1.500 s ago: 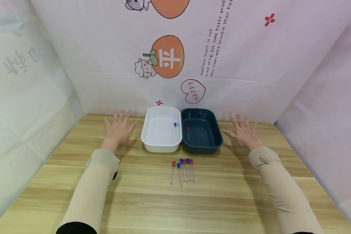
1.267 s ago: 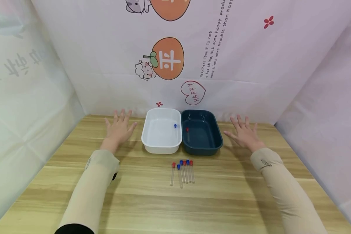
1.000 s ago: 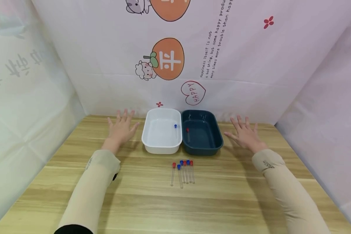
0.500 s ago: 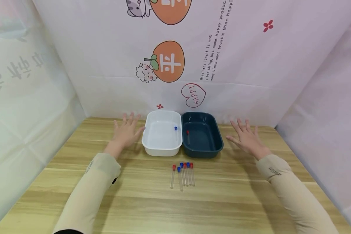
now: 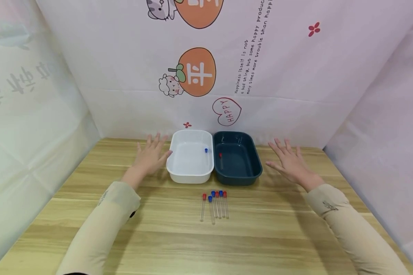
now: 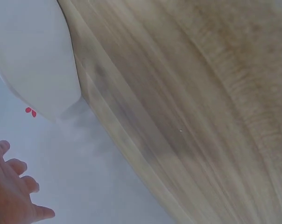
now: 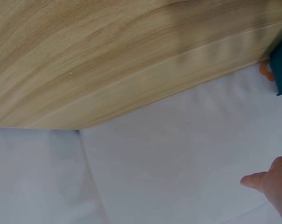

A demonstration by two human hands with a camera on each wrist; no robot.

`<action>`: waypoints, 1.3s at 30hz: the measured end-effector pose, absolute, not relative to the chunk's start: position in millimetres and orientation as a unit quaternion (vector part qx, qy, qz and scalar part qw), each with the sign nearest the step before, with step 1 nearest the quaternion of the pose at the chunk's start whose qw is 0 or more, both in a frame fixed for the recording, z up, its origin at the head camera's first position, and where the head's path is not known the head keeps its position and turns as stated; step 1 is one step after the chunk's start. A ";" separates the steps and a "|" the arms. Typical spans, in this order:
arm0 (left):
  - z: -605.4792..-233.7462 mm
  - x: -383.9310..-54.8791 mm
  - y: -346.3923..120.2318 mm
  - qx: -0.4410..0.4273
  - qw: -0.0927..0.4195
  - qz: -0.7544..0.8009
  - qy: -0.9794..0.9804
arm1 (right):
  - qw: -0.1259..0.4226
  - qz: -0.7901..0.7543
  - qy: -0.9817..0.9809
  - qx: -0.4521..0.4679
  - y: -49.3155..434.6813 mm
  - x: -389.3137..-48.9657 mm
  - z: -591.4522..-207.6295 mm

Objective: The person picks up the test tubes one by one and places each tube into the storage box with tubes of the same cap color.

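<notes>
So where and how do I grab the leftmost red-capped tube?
Probably mid-body, pinching the red-capped tube across its width from above: it lies flat, cap towards the white tray, with a gap before the neighbouring blue-capped tube.

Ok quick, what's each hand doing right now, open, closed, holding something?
Left hand: open, fingers spread, holding nothing, near the white tray.
Right hand: open, fingers spread, holding nothing, near the dark blue tray.

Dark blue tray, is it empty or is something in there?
Not empty: the dark blue tray has one red-capped tube lying inside, near the side nearest the white tray, in the head view.
</notes>
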State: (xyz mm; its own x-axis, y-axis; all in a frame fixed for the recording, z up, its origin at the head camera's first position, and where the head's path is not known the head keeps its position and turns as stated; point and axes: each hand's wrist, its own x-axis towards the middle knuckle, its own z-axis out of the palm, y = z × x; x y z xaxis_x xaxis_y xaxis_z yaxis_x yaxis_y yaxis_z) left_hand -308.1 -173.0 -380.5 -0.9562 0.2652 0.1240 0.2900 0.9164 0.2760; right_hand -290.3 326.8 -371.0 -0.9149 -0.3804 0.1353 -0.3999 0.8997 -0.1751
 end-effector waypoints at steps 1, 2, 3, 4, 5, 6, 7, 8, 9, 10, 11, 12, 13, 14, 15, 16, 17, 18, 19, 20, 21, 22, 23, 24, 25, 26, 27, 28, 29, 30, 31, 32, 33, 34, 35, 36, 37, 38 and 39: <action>-380.8 -307.8 -173.2 -0.143 0.043 -0.148 -0.978 | 0.051 0.101 -0.973 0.203 326.4 -289.3 -370.7; -381.3 -307.6 -173.4 -0.143 0.043 -0.147 -0.978 | 0.052 0.102 -0.972 0.206 326.0 -288.5 -370.7; -382.1 -307.7 -173.8 -0.144 0.043 -0.148 -0.978 | 0.054 0.105 -0.971 0.210 325.4 -287.8 -370.7; -382.8 -307.5 -174.0 -0.144 0.043 -0.147 -0.978 | 0.056 0.106 -0.970 0.213 325.1 -286.5 -370.6; -383.6 -307.7 -174.2 -0.145 0.042 -0.146 -0.978 | 0.058 0.107 -0.969 0.217 324.5 -285.3 -370.5; -384.2 -307.4 -174.2 -0.146 0.042 -0.146 -0.978 | 0.061 0.108 -0.968 0.220 323.7 -284.0 -370.1; -384.6 -307.3 -174.0 -0.146 0.042 -0.148 -0.977 | 0.065 0.107 -0.967 0.224 323.4 -282.9 -370.4; -384.8 -307.2 -173.7 -0.146 0.041 -0.149 -0.977 | 0.069 0.107 -0.965 0.229 322.9 -281.6 -370.3; -384.8 -306.9 -173.2 -0.147 0.040 -0.151 -0.977 | 0.073 0.105 -0.964 0.233 322.3 -280.2 -370.1; -384.6 -306.6 -172.6 -0.148 0.040 -0.153 -0.976 | 0.076 0.102 -0.963 0.237 321.6 -278.8 -369.5; -384.0 -306.1 -171.8 -0.148 0.040 -0.157 -0.976 | 0.080 0.100 -0.962 0.243 320.8 -277.7 -369.1; -383.5 -305.6 -171.1 -0.149 0.039 -0.159 -0.975 | 0.083 0.098 -0.960 0.248 320.2 -276.6 -368.8; -383.0 -305.2 -170.4 -0.149 0.038 -0.159 -0.975 | 0.086 0.097 -0.959 0.254 319.5 -275.3 -368.6; -382.5 -304.8 -169.7 -0.150 0.037 -0.159 -0.975 | 0.089 0.097 -0.957 0.259 318.4 -273.9 -368.1; -382.0 -304.4 -169.2 -0.152 0.037 -0.160 -0.975 | 0.092 0.096 -0.955 0.264 317.4 -272.7 -367.8; -381.6 -304.1 -168.8 -0.154 0.037 -0.161 -0.974 | 0.095 0.097 -0.954 0.269 316.4 -271.5 -367.8; -381.5 -303.9 -168.3 -0.157 0.037 -0.162 -0.974 | 0.097 0.097 -0.952 0.272 315.6 -270.4 -367.9; -381.5 -303.7 -168.0 -0.159 0.036 -0.161 -0.973 | 0.098 0.097 -0.951 0.276 314.5 -269.2 -368.0; -381.5 -303.3 -167.6 -0.161 0.037 -0.161 -0.973 | 0.100 0.097 -0.950 0.279 313.5 -268.1 -368.4; -381.6 -302.9 -167.2 -0.164 0.038 -0.162 -0.972 | 0.102 0.098 -0.949 0.283 312.2 -267.1 -368.8; -382.1 -302.4 -166.8 -0.165 0.038 -0.162 -0.972 | 0.103 0.098 -0.948 0.286 311.0 -266.0 -369.6; -382.9 -302.0 -166.4 -0.166 0.039 -0.160 -0.972 | 0.105 0.098 -0.946 0.291 309.5 -264.5 -370.4; -384.3 -301.6 -166.0 -0.168 0.038 -0.158 -0.972 | 0.108 0.098 -0.944 0.297 308.1 -263.1 -371.6; -385.6 -300.9 -165.6 -0.168 0.037 -0.154 -0.973 | 0.110 0.098 -0.941 0.303 306.5 -261.7 -372.7; -386.1 -300.8 -165.2 -0.169 0.037 -0.151 -0.973 | 0.113 0.099 -0.939 0.310 304.8 -260.7 -373.3; -386.7 -300.8 -164.8 -0.170 0.036 -0.148 -0.974 | 0.115 0.099 -0.936 0.317 302.9 -259.5 -373.9; -387.3 -300.8 -164.6 -0.170 0.035 -0.145 -0.974 | 0.118 0.099 -0.933 0.325 300.9 -258.3 -374.6; -387.5 -300.9 -164.3 -0.171 0.035 -0.143 -0.974 | 0.122 0.100 -0.929 0.334 298.7 -257.1 -375.3; -387.3 -300.8 -164.0 -0.171 0.034 -0.143 -0.974 | 0.126 0.101 -0.926 0.342 296.5 -256.1 -375.7; -386.6 -300.6 -163.7 -0.170 0.035 -0.143 -0.974 | 0.129 0.102 -0.923 0.348 294.1 -255.0 -375.8; -387.2 -300.5 -163.3 -0.171 0.036 -0.143 -0.974 | 0.131 0.106 -0.920 0.354 291.8 -253.3 -377.0; -387.6 -300.4 -163.0 -0.170 0.038 -0.143 -0.974 | 0.132 0.108 -0.918 0.359 289.3 -251.6 -377.7; -387.9 -300.5 -162.8 -0.170 0.040 -0.144 -0.974 | 0.134 0.110 -0.915 0.364 286.9 -250.2 -378.2; -388.1 -300.6 -162.6 -0.170 0.041 -0.144 -0.974 | 0.134 0.110 -0.914 0.367 284.6 -248.8 -378.4; -388.4 -300.7 -162.5 -0.171 0.042 -0.142 -0.974 | 0.132 0.112 -0.913 0.369 282.7 -247.3 -378.4; -388.8 -300.8 -162.5 -0.171 0.042 -0.139 -0.974 | 0.131 0.113 -0.912 0.372 280.8 -245.9 -378.4; -389.2 -300.4 -162.5 -0.172 0.041 -0.137 -0.975 | 0.131 0.115 -0.910 0.377 278.8 -244.3 -378.3; -389.7 -299.8 -162.6 -0.172 0.039 -0.135 -0.975 | 0.132 0.115 -0.907 0.383 276.8 -242.7 -378.7; -390.3 -299.2 -162.7 -0.173 0.037 -0.136 -0.975 | 0.134 0.117 -0.904 0.389 275.0 -240.5 -378.4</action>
